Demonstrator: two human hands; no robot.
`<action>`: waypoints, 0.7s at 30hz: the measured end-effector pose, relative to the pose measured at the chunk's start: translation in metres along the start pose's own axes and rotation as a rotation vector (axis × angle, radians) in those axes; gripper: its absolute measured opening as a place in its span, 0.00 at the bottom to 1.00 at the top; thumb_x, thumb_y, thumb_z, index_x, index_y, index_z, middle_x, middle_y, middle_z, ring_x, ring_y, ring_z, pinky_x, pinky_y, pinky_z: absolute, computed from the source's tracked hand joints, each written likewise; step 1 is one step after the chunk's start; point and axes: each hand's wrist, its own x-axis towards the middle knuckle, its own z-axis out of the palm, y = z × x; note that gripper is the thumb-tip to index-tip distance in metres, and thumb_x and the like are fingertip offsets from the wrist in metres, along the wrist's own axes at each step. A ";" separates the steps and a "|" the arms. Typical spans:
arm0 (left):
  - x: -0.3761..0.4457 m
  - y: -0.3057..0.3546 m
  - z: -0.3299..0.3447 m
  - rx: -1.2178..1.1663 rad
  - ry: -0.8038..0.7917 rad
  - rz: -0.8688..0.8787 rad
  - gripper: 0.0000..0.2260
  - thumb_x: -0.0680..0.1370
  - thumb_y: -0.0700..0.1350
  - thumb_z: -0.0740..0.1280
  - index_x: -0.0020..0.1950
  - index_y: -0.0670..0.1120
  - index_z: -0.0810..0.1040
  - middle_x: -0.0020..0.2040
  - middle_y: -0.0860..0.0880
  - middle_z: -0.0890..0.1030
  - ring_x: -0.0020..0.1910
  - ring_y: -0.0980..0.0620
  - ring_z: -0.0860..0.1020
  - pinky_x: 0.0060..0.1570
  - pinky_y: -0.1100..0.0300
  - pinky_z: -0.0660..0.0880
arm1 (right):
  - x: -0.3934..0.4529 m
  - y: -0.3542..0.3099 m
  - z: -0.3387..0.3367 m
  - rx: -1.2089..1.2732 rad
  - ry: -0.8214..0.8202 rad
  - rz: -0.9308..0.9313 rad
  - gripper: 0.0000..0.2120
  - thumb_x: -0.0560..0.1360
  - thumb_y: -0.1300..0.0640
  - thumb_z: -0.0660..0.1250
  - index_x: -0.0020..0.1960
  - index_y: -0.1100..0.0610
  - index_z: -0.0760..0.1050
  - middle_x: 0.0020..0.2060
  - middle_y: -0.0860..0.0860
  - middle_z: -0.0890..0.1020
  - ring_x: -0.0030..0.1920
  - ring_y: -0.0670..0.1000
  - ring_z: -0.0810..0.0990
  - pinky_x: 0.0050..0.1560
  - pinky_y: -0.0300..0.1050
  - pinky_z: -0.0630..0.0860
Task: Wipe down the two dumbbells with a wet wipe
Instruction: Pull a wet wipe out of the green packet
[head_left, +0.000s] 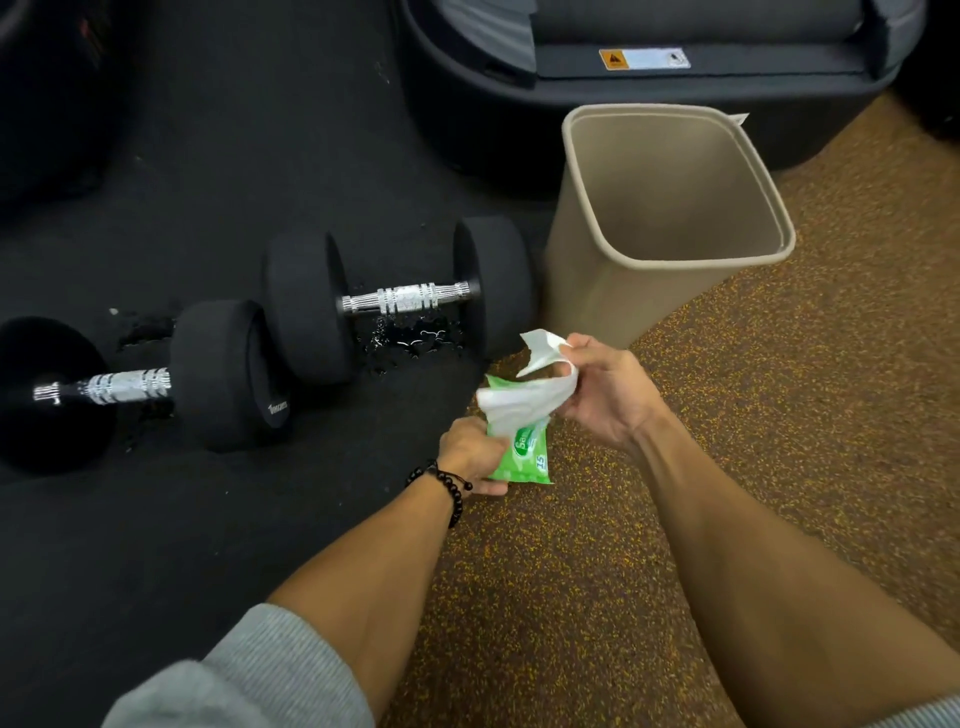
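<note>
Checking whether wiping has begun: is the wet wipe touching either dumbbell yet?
Apart. The head view shows the wet wipe pinched in the right hand above the green pack, with bare floor between it and the nearer dumbbell.

From my feed I see two bare forearms entering from the bottom of the frame. The left hand has a black beaded bracelet at its wrist. Grey ribbed sleeves sit pushed up, lower left and far lower right corner. The right hand wears nothing.
</note>
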 end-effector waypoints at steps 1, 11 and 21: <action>-0.001 -0.002 -0.002 0.028 -0.020 -0.010 0.12 0.77 0.46 0.71 0.60 0.47 0.77 0.61 0.46 0.77 0.55 0.46 0.80 0.35 0.52 0.83 | -0.002 -0.002 0.002 -0.070 -0.017 0.001 0.06 0.76 0.63 0.62 0.42 0.54 0.71 0.30 0.49 0.76 0.34 0.48 0.72 0.37 0.44 0.66; -0.074 0.066 -0.082 -0.221 -0.116 0.291 0.27 0.80 0.65 0.55 0.52 0.47 0.84 0.50 0.48 0.86 0.52 0.51 0.82 0.53 0.53 0.76 | -0.013 -0.031 0.059 -0.265 -0.144 -0.021 0.19 0.71 0.77 0.64 0.57 0.60 0.73 0.45 0.59 0.81 0.39 0.53 0.81 0.41 0.48 0.80; -0.158 0.108 -0.174 -0.054 0.270 0.547 0.09 0.77 0.51 0.71 0.49 0.46 0.82 0.46 0.50 0.86 0.49 0.54 0.84 0.54 0.52 0.79 | -0.008 -0.042 0.172 -0.617 -0.331 -0.253 0.12 0.73 0.53 0.73 0.53 0.58 0.77 0.51 0.63 0.81 0.49 0.63 0.83 0.50 0.59 0.82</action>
